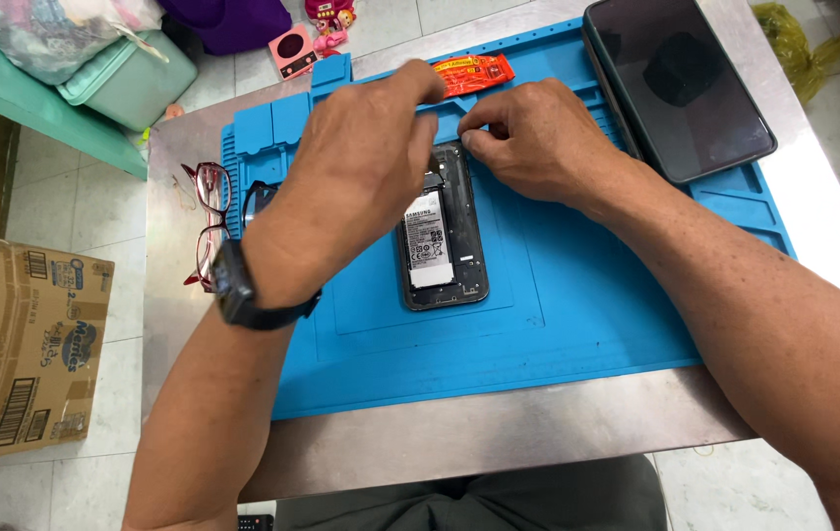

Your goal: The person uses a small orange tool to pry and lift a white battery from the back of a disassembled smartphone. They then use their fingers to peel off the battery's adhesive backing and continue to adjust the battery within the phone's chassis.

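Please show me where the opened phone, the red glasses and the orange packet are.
opened phone point(437, 251), head view, on its battery label.
red glasses point(206, 221), head view, on the frame bridge.
orange packet point(479, 72), head view, on its middle.

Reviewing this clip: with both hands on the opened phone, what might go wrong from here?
1. Both the left hand and right hand work at the top edge of the opened phone; a slip might strain the exposed battery.
2. The red glasses lie at the blue mat edge beside the left forearm and might get knocked off.
3. The tablet overhangs the mat near the right arm; a nudge may shift it.
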